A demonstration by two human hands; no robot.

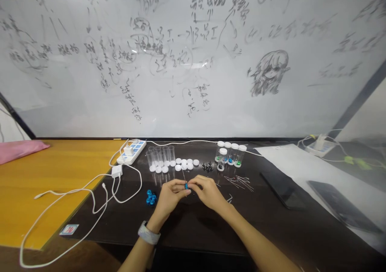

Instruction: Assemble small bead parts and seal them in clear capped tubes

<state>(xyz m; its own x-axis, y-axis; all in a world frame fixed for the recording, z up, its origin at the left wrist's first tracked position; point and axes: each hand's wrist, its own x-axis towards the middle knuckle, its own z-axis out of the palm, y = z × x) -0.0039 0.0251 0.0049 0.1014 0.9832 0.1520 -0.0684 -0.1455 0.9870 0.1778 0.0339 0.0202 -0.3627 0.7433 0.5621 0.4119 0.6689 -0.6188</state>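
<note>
Over the middle of the dark table, my left hand point(171, 195) and my right hand point(206, 189) meet at the fingertips around a small blue piece point(186, 186). Both hands are closed on it in a pinch. A thin wire point(183, 174) rises from the blue piece. To the left of my left hand lies a cluster of shiny blue balls point(151, 198). Thin wires point(239, 182) are spread on the table to the right, and small black pieces point(207, 166) sit beyond my right hand.
Clear tubes point(161, 155) and white caps point(183, 163) stand behind the hands. Capped vials point(222, 159) hold coloured pieces. A power strip point(131, 152) with white cables is at left. Two dark phones point(282, 190) lie at right, one on white paper point(283, 157). A whiteboard point(181, 119) stands behind.
</note>
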